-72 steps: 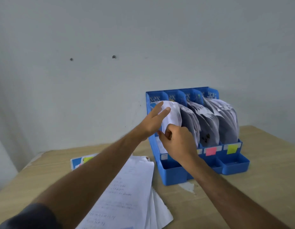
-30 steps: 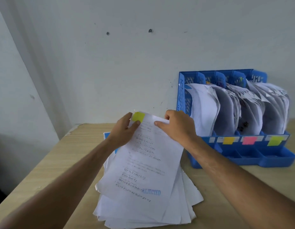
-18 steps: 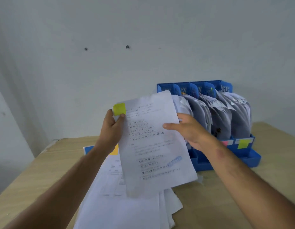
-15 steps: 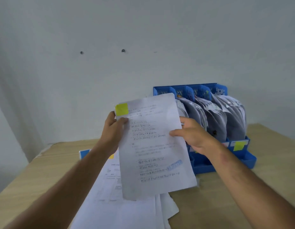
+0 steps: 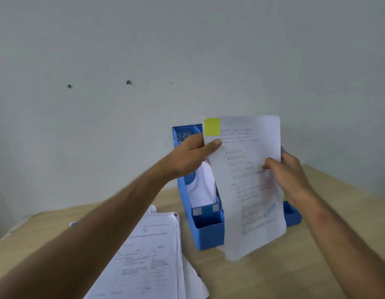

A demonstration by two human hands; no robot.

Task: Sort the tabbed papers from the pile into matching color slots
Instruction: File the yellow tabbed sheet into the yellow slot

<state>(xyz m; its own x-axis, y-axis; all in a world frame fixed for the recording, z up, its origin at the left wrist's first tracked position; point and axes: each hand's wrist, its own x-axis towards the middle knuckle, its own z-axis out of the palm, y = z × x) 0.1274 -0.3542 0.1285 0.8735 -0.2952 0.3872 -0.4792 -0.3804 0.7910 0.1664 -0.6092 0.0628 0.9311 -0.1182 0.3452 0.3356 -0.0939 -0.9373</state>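
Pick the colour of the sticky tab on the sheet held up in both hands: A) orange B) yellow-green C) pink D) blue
B: the tab at the top left corner of the held sheet is yellow-green, just above the left hand; the right hand grips the sheet's other edge.

Behind everything stands a plain pale grey wall point(image 5: 187, 50) carrying two small dark marks point(image 5: 69, 86) side by side on its left half, while below it a light wood-grain tabletop point(image 5: 284, 266) stretches across toward the right edge of view.
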